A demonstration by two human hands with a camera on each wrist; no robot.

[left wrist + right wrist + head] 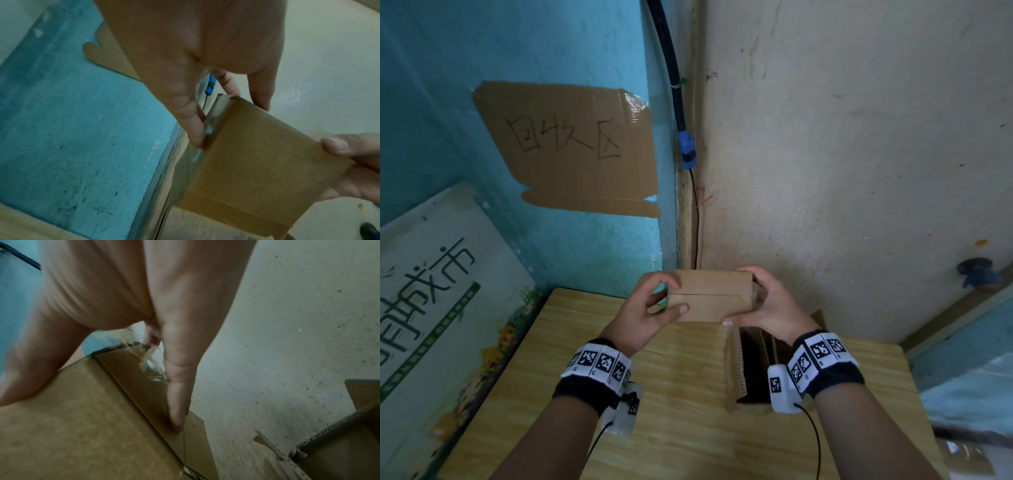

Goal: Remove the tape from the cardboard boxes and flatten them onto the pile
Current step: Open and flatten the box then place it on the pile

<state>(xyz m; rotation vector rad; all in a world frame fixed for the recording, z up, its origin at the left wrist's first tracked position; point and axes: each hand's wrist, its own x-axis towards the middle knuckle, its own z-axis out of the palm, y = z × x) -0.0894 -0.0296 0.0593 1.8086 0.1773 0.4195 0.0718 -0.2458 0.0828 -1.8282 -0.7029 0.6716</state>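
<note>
I hold a small brown cardboard box (710,308) in the air above the wooden table (671,428), one hand at each end. My left hand (675,295) grips its left end, thumb on the near face. In the left wrist view a fingertip (195,138) presses on clear tape (208,129) along the edge of the box (257,162). My right hand (748,298) grips the right end, thumb underneath. In the right wrist view its fingers (176,394) lie along the box's end, beside crumpled clear tape (151,365). A slit runs along the box's top face.
An open cardboard box (753,366) stands on the table below my right wrist. A cardboard sign (571,147) hangs on the blue wall. A large white and green carton (431,308) leans at the left. A black cable with a blue connector (686,147) runs down the corner.
</note>
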